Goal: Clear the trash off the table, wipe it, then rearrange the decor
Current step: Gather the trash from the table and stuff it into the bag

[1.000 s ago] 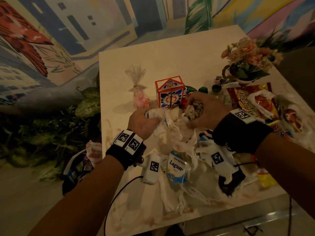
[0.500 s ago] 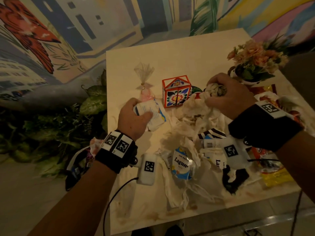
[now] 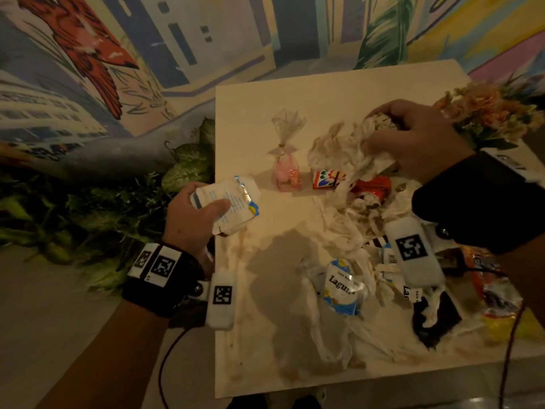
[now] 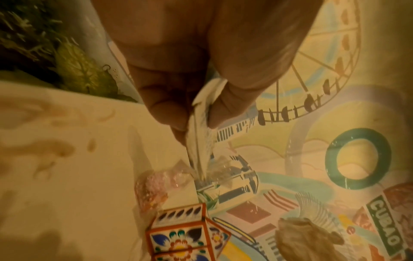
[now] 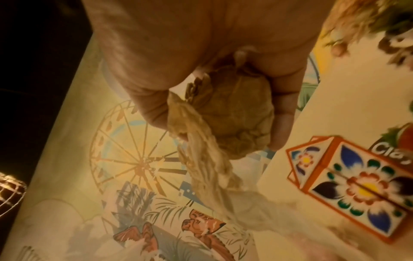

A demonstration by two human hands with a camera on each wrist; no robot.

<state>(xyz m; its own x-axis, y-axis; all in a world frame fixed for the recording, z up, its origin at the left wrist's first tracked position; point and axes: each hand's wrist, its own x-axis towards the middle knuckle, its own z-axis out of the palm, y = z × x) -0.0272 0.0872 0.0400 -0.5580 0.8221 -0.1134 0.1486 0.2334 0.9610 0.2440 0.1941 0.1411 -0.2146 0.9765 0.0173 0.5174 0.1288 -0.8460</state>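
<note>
My left hand (image 3: 197,214) grips a crumpled white and blue carton (image 3: 230,203) over the table's left edge; the left wrist view shows the flattened carton (image 4: 201,134) pinched between thumb and fingers. My right hand (image 3: 413,143) holds a wad of crumpled white tissue (image 3: 339,149) above the orange floral box (image 3: 328,179); the right wrist view shows the tissue wad (image 5: 230,120) balled in the palm, a strand trailing down. The stained cream table (image 3: 265,320) bears more tissues, a Laguna carton (image 3: 342,287) and an orange can (image 3: 373,185).
A pink candy bag (image 3: 286,169) stands left of the floral box. A flower pot (image 3: 489,113) sits at the far right. Snack wrappers (image 3: 489,284) and a black scrap (image 3: 436,320) lie at the near right. Leafy plants (image 3: 88,208) fill the floor left of the table.
My left hand has carried the carton left, out to the table's edge. My right hand has lifted the tissue wad up and away to the right, above the floral box.
</note>
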